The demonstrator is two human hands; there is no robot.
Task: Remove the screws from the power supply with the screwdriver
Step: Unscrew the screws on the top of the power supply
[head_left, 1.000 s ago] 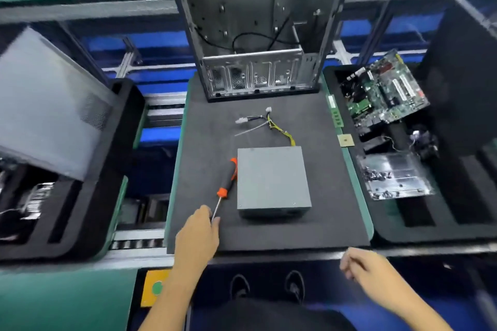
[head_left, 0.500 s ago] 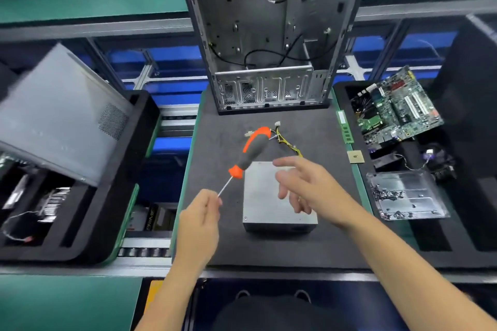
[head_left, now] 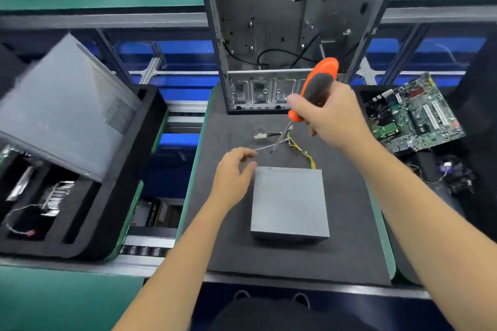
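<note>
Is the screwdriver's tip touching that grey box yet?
Apart. The head view shows the screwdriver tip over the mat, with bare mat between it and the box.

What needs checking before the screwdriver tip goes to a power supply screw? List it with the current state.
1. Screwdriver gripped by its handle in the right hand: ok.
2. Tip pointing down toward the work: ok, though it hangs over the cables, not the power supply.
3. Power supply lying flat on the black mat: ok.
4. Left hand steadying the power supply: not ok, it sits beside the far left corner, holding nothing.
5. Screw heads located: cannot tell, too small.
</note>
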